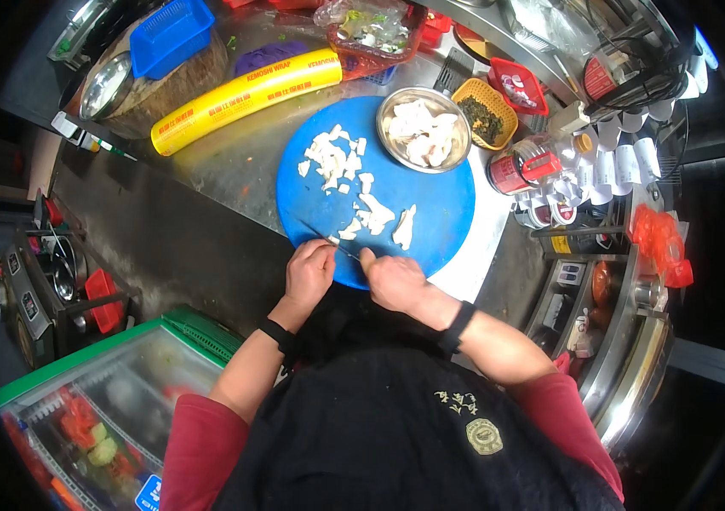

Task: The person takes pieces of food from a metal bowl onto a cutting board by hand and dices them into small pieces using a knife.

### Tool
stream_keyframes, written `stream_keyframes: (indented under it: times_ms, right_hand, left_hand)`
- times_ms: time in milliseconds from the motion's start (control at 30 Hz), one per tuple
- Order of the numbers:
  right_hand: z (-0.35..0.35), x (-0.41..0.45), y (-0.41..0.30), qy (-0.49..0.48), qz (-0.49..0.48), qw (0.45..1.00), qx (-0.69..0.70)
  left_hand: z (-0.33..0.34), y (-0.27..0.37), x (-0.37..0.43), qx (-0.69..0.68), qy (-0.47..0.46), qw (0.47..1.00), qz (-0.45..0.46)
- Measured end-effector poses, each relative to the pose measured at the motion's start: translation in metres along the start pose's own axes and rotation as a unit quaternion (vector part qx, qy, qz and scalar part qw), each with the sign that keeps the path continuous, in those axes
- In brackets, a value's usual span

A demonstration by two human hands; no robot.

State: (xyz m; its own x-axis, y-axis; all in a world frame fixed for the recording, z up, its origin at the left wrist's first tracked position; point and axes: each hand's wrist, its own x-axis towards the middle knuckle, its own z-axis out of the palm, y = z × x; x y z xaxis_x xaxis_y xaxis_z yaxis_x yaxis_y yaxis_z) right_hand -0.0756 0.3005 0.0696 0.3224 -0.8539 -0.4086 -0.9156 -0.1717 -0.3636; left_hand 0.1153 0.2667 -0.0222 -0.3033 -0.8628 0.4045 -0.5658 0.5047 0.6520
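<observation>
My right hand (395,281) grips a knife (348,253), its dark, thin blade pointing to the far left over the round blue cutting board (445,211). My left hand (311,267) has its fingers curled at the board's near edge, close against the blade. A small white piece (334,240) shows by those fingertips; whether they pinch anything is hidden. Beyond the blade lie larger white food pieces (375,216) and a separate strip (404,228). Diced white bits (333,156) form a loose pile at the far left. A steel bowl (383,144) of white chunks stands at the board's far right.
A yellow cling-film roll (247,101) lies on the steel counter (228,175) behind the board. Beside the bowl are a yellow basket (508,121) of dark leafy food and a large plastic bottle (528,167). A glass-topped chest freezer (126,389) stands at left, below the counter.
</observation>
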Motion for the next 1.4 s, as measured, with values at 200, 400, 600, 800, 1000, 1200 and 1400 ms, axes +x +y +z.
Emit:
stream_keyframes:
  times_ms: [200,400,600,800,1000,1200,1400]
  right_hand:
    - [-0.006,0.021,0.01,0.009,0.068,0.995,0.079]
    - [-0.021,-0.022,0.054,0.096,0.128,0.957,0.241]
    - [-0.012,-0.052,0.077,0.136,0.206,0.934,0.258]
    - [-0.004,-0.066,0.079,0.168,0.19,0.926,0.279]
    - [0.005,-0.07,0.087,0.191,0.198,0.795,0.541]
    - [0.003,-0.075,0.091,0.203,0.189,0.81,0.517]
    - [-0.002,-0.078,0.086,0.187,0.193,0.806,0.528]
  left_hand:
    - [0.006,-0.005,0.002,-0.011,-0.001,1.0,-0.012]
    - [0.028,0.009,0.023,-0.059,-0.02,0.995,-0.077]
    - [0.049,0.047,0.048,0.072,-0.099,0.992,-0.036]
    - [0.06,0.004,0.074,0.091,-0.029,0.995,0.017]
    - [0.048,0.017,0.112,0.104,-0.173,0.967,0.155]
    - [0.052,0.015,0.132,0.197,-0.28,0.919,0.195]
    - [0.044,0.011,0.137,0.177,-0.305,0.922,0.159]
